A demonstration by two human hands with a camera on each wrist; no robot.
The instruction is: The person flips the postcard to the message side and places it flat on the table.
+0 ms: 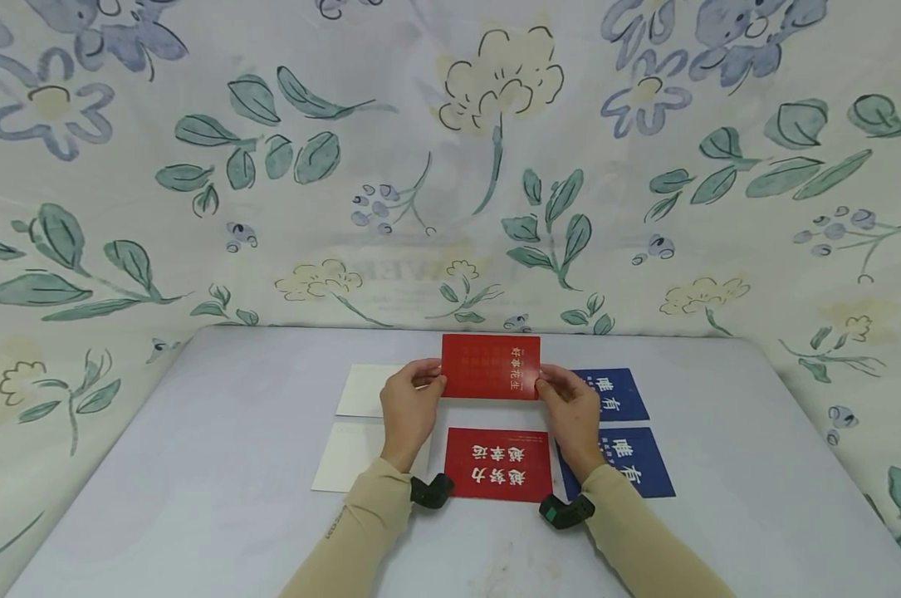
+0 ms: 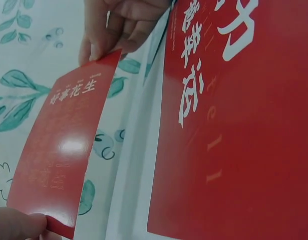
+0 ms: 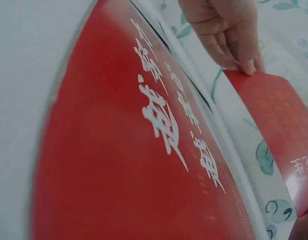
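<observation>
Pale Chinese characters reading "好事花生" line one short edge of a glossy red rectangular card, while white "越努力" and "越幸运" appear upside down to the head camera on a flat red rectangular card. At right, white "唯" and "有" mark the upper navy-blue rectangular card and lower navy-blue rectangular card; lettering on the beige fabric sleeve is too small to read.

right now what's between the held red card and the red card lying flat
In the head view, only bare white tabletop shows between the held red card and the flat red card.
</observation>
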